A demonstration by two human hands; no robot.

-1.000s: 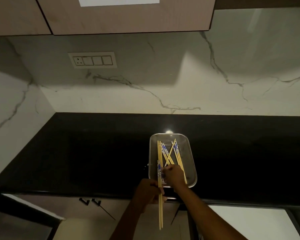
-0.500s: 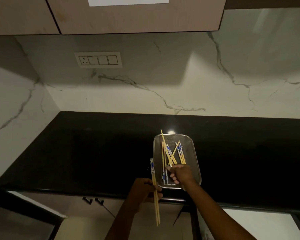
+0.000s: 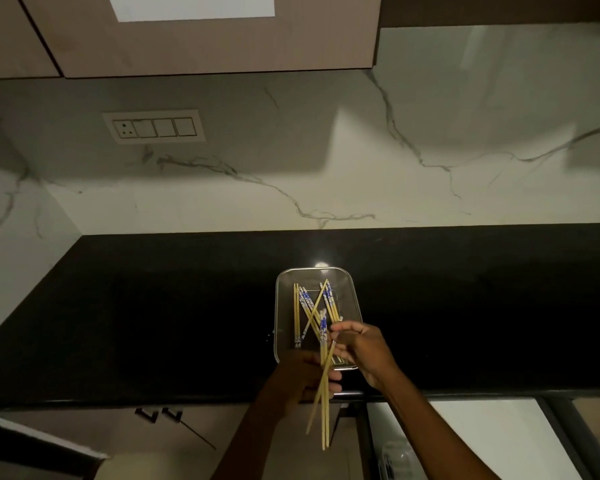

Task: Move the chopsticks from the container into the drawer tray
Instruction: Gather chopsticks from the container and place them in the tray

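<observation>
Chopsticks, held bundle [image 3: 323, 400]: several pale sticks with blue-patterned tops, gathered in my left hand [image 3: 303, 379], my fingers closed round their middle. Their plain ends hung down past the counter edge, below my grip; the patterned ends rose above it, over the near end of the container.

Chopstick, single [image 3: 328, 362]: pinched at its upper part between the fingertips of my right hand [image 3: 362, 351], slanting down and leftward across the bundle in my left.

Chopsticks, loose [image 3: 314, 306]: the remainder lay criss-crossed in the container, just beyond both hands, some parallel along the left wall, others angled over one another.

Container [image 3: 355, 296]: clear, rectangular, rounded corners, standing on the counter near its front edge; my right hand was over its near right corner.

Counter [image 3: 153, 323]: black, glossy, spreading to either side of my hands.

Wall [image 3: 222, 188]: white marble with grey veins, behind the container; switch plate [image 3: 155, 128] set well up and to my left.

Cabinets [image 3: 201, 46]: overhead, beige.
</observation>
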